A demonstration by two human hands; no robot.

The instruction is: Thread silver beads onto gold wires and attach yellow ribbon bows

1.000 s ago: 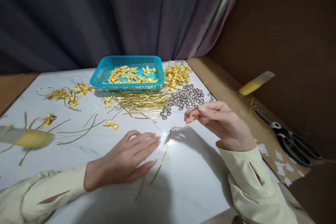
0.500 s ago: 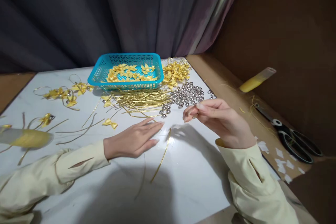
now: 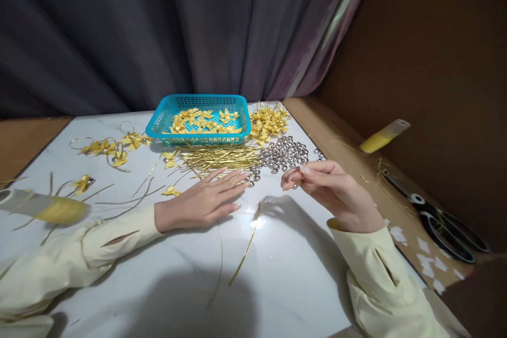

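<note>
My left hand [image 3: 204, 198] lies palm down over the white tabletop, fingers stretched, its fingertips at the near edge of a bundle of gold wire ties [image 3: 222, 159]. Thumb and fingers of my right hand [image 3: 325, 187] are pinched together, raised just in front of a heap of small silver bells [image 3: 285, 153]. What that pinch holds, if anything, is hidden; one silver bell [image 3: 294, 186] shows just under the fingers, and I cannot tell whether it is held. Between the hands lies a single gold wire tie [image 3: 245, 251]. A yellow ribbon bow [image 3: 171, 190] sits beside my left hand.
Behind stands a blue plastic basket [image 3: 156, 128] of yellow bows, with tied bows [image 3: 269, 122] piled at its right. More tied bows [image 3: 134, 140] lie left. Yellow-filled tubes [image 3: 59, 208] rest left and right. Black-handled scissors [image 3: 441, 232] and white scraps are at the right edge.
My left hand has reached forward to the gold wire ties, with its fingers more spread. The right hand stays pinched in nearly the same place. The camera has tilted up slightly.
</note>
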